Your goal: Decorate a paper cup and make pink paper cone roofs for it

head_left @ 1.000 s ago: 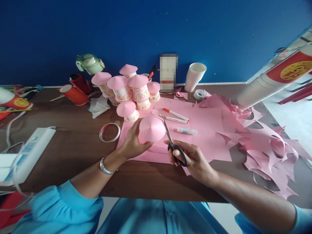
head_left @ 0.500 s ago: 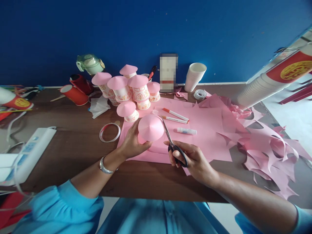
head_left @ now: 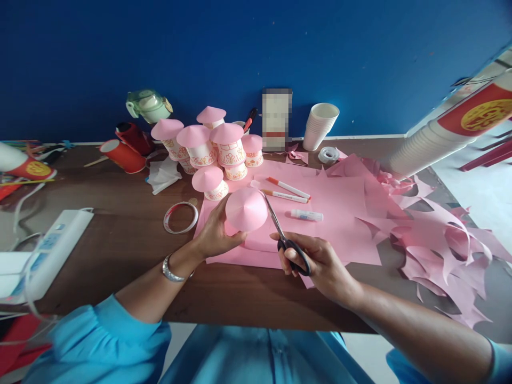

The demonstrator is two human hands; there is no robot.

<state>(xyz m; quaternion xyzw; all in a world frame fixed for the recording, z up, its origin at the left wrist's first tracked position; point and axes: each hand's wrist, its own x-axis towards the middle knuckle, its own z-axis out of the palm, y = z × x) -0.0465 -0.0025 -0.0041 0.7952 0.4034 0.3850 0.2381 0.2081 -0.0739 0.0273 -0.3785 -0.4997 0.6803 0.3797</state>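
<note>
My left hand [head_left: 218, 233] is closed around a pink paper cone [head_left: 247, 209], its point facing up toward me. Whatever lies beneath the cone is hidden. In my right hand [head_left: 316, 258] are black-handled scissors [head_left: 280, 228], my fingers in the loops. The blades look nearly closed and their tips reach the cone's right edge. Behind the cone stand several small paper-cup houses [head_left: 227, 146] with pink cone roofs and drawn orange patterns. Pink paper sheets [head_left: 340, 197] lie under my hands.
Two orange-and-white markers [head_left: 288, 188] and a glue stick [head_left: 306, 215] lie on the sheets. Pink paper scraps [head_left: 444, 256] are heaped at right. A tape roll [head_left: 180, 217] is at left, a power strip [head_left: 60, 250] farther left. Stacked white cups [head_left: 320, 127] stand by the wall.
My left hand and the cone have shifted very slightly left. My right hand and the scissors have moved slightly right and down.
</note>
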